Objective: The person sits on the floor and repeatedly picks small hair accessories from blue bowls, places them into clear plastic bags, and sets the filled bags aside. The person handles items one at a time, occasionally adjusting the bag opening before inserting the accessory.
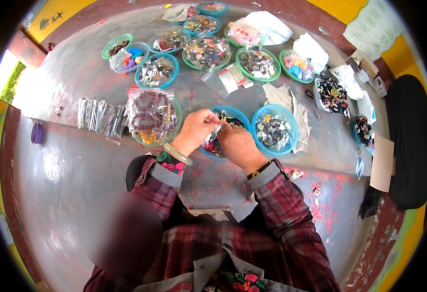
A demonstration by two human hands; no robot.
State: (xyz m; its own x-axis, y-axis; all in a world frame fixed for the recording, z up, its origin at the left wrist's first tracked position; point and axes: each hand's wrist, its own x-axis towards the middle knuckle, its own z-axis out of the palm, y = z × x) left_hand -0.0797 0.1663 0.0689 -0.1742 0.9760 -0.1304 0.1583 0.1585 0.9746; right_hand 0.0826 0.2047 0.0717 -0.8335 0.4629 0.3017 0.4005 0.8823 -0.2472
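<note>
At the frame's centre, the left hand [197, 129] and right hand [243, 146] meet, fingertips pinched closed; whatever they grip is too small to tell. Beneath them sits a blue basket [243, 116] of dark bands [212, 145]. A loosened pinch could lose a small piece among the tangle.

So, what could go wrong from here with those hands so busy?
The left hand and right hand meet over a blue container of jumbled small pieces: anything small between them might drop and get lost. A second blue container sits close to the right hand, so a stray knock could possibly spill it.
</note>
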